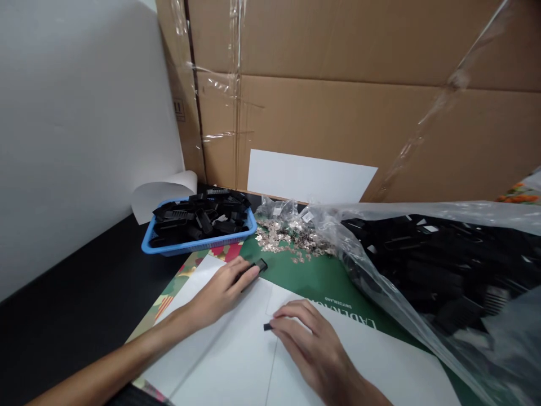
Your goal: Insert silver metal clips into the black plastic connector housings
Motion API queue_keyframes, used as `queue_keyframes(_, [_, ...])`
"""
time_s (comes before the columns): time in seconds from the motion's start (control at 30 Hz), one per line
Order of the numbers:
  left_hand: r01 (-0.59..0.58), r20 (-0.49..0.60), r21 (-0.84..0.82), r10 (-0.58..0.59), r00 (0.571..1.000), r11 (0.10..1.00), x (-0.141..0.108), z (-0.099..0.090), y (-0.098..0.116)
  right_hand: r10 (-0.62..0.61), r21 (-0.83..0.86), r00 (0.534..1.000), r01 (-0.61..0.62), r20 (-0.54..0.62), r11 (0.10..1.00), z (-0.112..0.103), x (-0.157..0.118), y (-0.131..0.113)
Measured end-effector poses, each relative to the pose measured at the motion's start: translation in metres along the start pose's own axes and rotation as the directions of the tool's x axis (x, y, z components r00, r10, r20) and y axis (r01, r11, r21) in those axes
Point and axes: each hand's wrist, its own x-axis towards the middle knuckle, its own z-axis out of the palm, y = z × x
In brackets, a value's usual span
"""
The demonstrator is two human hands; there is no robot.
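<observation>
My left hand (226,286) is closed around a black plastic piece (262,265), whose end sticks out past the fingertips over the edge of the white paper. In my right hand (315,341), thumb and forefinger pinch a small black piece (267,327) above the creased white sheet (236,355). Most of the piece in the left hand is covered by the fingers. Beyond both hands, a pile of small shiny metal plates (291,237) lies on the green printed board (313,273).
At the back left stands a blue basket (198,246) heaped with black plastic parts. A clear plastic bag (380,287) full of similar parts lies open on the right. Tall cardboard (338,124) closes off the back, with a white paper (308,175) leaning against it.
</observation>
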Motion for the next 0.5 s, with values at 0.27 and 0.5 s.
queue_keyframes(0.27, [0.196,0.307,-0.334,-0.090,0.948,0.922,-0.008,0.014,0.011,0.284,0.068,0.953,-0.278,-0.103,0.958,-0.012,0.020,0.004])
queue_keyframes(0.5, [0.262,0.450,-0.353,-0.082,0.889,0.898,-0.009,0.006,0.015,0.299,0.083,0.946,-0.290,-0.125,0.953,-0.020,0.019,-0.003])
